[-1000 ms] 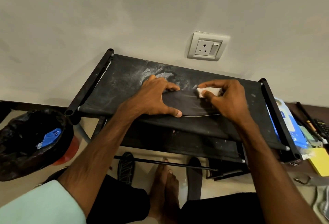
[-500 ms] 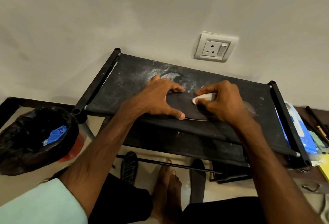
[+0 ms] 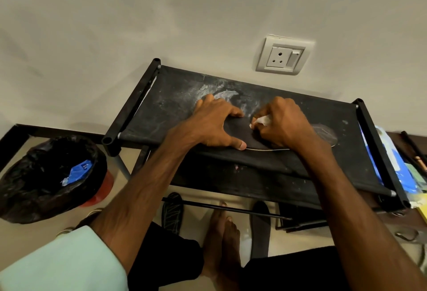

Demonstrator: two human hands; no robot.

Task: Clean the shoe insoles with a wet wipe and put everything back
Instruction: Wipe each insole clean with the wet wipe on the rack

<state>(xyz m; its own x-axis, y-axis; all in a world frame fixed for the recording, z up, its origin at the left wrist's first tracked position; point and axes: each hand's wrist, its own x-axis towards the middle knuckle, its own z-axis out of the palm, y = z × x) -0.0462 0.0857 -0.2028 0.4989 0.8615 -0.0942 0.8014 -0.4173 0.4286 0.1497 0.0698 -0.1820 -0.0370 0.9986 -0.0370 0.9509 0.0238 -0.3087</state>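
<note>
While the dark, flat shoe insole (image 3: 240, 137) lies on the top fabric shelf of the black metal shoe rack (image 3: 374, 138), the left hand (image 3: 217, 124) presses it down with spread fingers, grasping nothing. The right hand (image 3: 282, 124) has its fingers clenched around a small folded white wet wipe (image 3: 262, 120), which touches the insole near its middle. I judge the cleaning is in progress: this insole is being wiped, and two more dark insoles (image 3: 172, 212) lie on the floor below, so more wiping and the putting back remain. At the right, a blue and white packet (image 3: 392, 163) lies beside the rack; its writing is too blurred to read. A bin with a black bag (image 3: 46, 175) stands at the left.
</note>
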